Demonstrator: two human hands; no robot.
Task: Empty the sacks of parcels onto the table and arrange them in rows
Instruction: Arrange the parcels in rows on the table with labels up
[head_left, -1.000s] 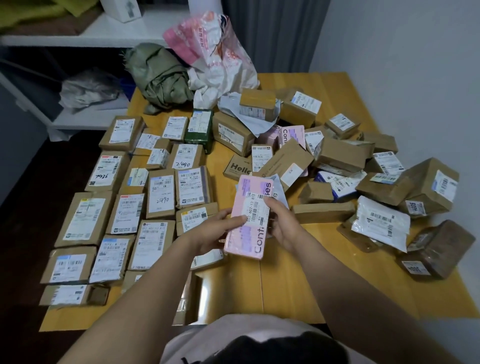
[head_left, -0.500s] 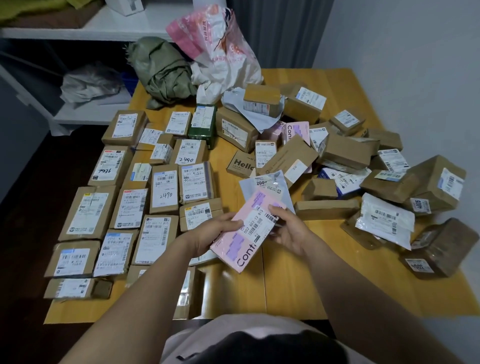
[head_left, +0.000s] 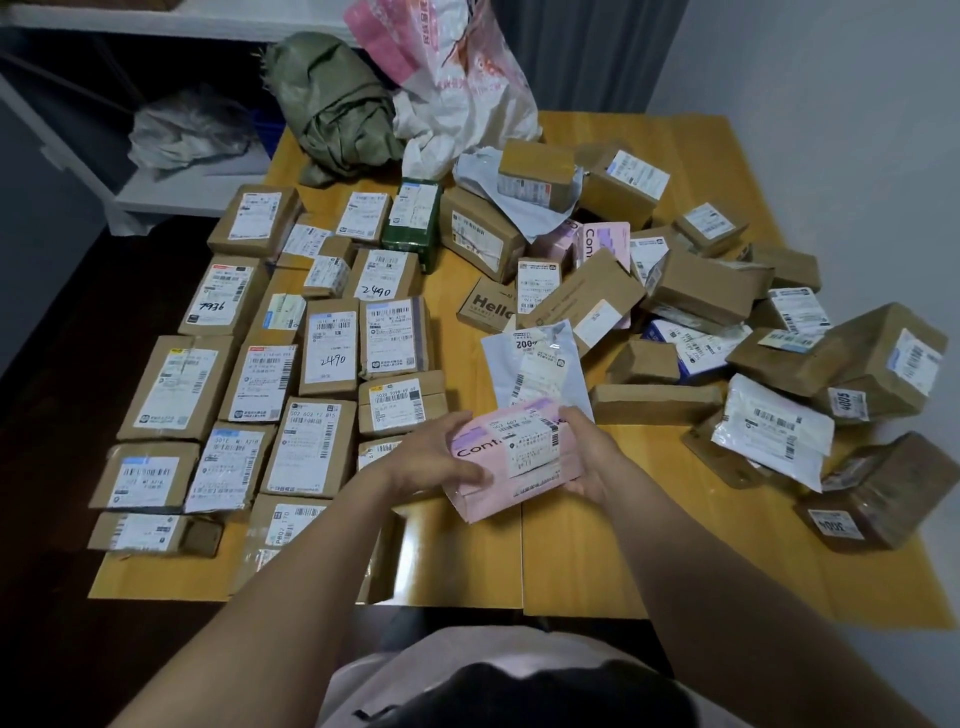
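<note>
Glossy wooden table; matt cardboard parcels — paper-labelled.

We take this for a small parcel sorting room: labelled parcels cover a wooden table, slack sacks slump at its far edge, white shelving stands beside.

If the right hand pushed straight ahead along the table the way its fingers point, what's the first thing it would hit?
Probably the white mailer bag, lying flat just beyond the pink parcel that the right hand grips. Depth is unclear; the fingers may pass over it.
</note>
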